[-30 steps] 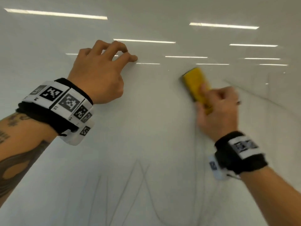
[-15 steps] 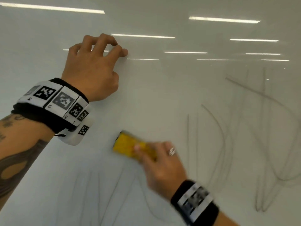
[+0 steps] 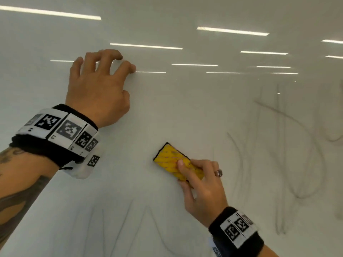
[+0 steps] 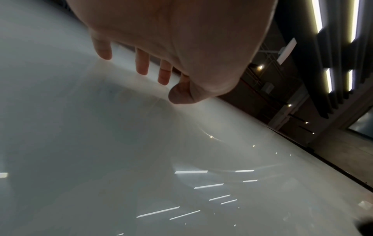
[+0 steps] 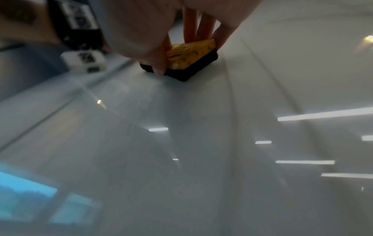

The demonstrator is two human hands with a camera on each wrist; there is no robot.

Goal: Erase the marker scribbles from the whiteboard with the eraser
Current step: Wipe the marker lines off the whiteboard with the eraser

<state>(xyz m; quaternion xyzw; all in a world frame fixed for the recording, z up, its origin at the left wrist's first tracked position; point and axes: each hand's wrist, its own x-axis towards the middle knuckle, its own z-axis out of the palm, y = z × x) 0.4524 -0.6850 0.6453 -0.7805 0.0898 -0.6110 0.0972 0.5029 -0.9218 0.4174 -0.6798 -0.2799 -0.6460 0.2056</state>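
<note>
The whiteboard (image 3: 167,112) fills the head view. My right hand (image 3: 202,188) grips a yellow eraser (image 3: 170,160) with a black felt base and presses it flat on the board at centre. Grey scribbles (image 3: 297,154) run to the right of the eraser, and fainter zigzag lines (image 3: 130,229) lie below it. My left hand (image 3: 96,89) holds nothing and rests on the board at upper left, touching it with the fingertips (image 4: 142,63). In the right wrist view the eraser (image 5: 191,54) sits under my fingers, felt side on the board.
Ceiling lights reflect as bright bars across the glossy board (image 4: 121,143). The board's dark edge (image 4: 302,148) shows in the left wrist view, with a dim room beyond it. Tagged wristbands (image 3: 61,130) sit on both wrists.
My right hand swept the eraser from the upper right down and left across the board, then back a little to the right. The left hand stayed in place on the board.
</note>
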